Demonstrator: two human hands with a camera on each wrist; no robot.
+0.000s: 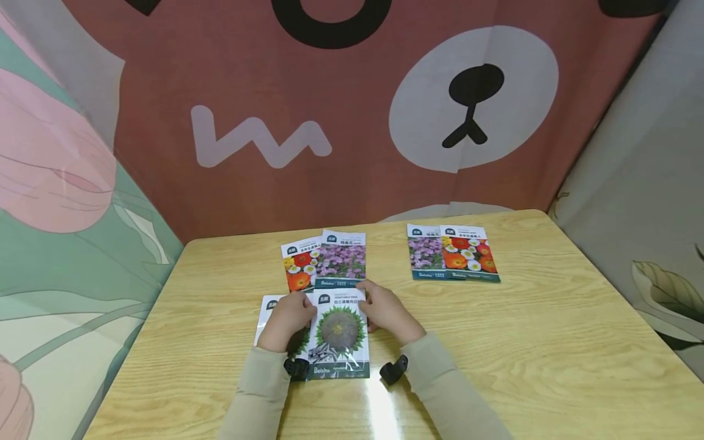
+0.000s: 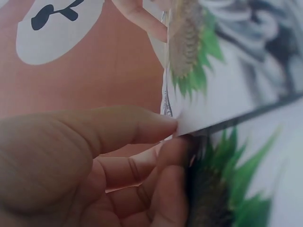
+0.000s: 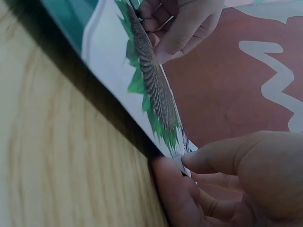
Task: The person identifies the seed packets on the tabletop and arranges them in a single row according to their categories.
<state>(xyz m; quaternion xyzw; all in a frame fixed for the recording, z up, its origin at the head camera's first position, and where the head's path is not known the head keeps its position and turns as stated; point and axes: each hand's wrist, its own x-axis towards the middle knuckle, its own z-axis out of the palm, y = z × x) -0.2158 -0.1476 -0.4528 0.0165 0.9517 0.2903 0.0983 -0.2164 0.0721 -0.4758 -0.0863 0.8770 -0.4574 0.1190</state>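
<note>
A white sunflower seed packet with a green-fringed flower head lies face up between both hands. My left hand pinches its left edge between thumb and fingers, which shows closely in the left wrist view. At the upper right edge, my right hand pinches the same packet, with the thumb on its face in the right wrist view. A second sunflower seed packet sits to the left, overlapped by the held one and partly hidden by the left hand.
Just beyond the hands, a purple-flower seed packet overlaps an orange-poppy one. Farther right on the wooden table lie another purple packet and a poppy packet, overlapping. A bear-printed curtain hangs behind the table's back edge.
</note>
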